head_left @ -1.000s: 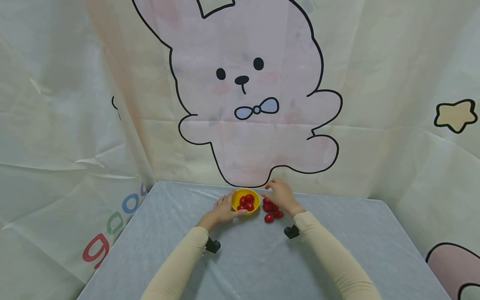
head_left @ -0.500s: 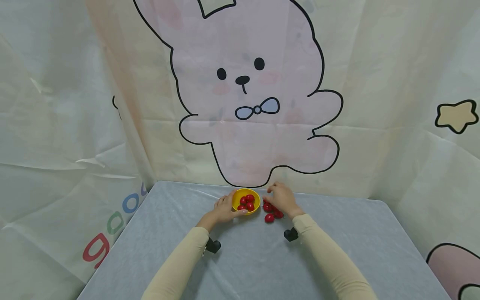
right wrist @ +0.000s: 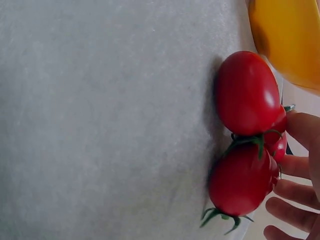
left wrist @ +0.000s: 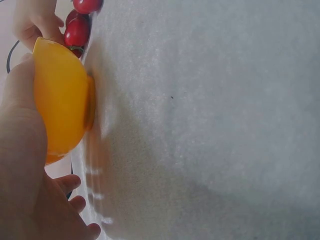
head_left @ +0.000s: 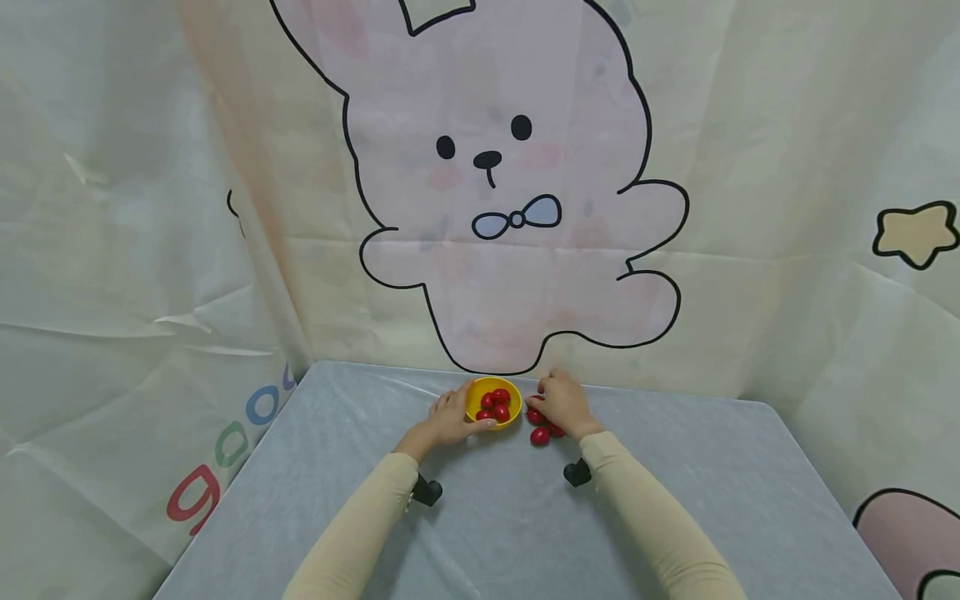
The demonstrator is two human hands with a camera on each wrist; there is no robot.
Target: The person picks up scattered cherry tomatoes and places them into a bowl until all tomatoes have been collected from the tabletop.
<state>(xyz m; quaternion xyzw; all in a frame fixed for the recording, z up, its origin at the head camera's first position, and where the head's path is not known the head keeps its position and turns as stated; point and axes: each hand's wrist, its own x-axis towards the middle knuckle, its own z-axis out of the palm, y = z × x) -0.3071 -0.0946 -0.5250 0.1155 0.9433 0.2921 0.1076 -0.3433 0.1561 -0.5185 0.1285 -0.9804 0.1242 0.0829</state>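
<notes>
My left hand [head_left: 448, 418] holds a yellow bowl [left wrist: 62, 100], its thumb along the near side and fingers round the left side. Inside the bowl lie several red cherry tomatoes [head_left: 501, 412]. Right of the bowl, a small cluster of cherry tomatoes [right wrist: 247, 92] with green stems lies on the table, one a little nearer the front [head_left: 539, 436]. My right hand [head_left: 566, 404] is over the cluster's far side. In the right wrist view its thumb and fingertips reach the rear tomatoes; the front ones hide whether they pinch one.
A pale blue-grey cloth covers the table [head_left: 487, 533]. The bowl and tomatoes are near its back edge. Behind it hangs a cream backdrop [head_left: 750, 250] with a cartoon animal. A black wrist camera [head_left: 427, 492] is on the left wrist, another [head_left: 577, 472] on the right.
My right hand has come down and slightly toward me onto the cherry tomatoes, covering more of them. My left hand and the bowl stay in place.
</notes>
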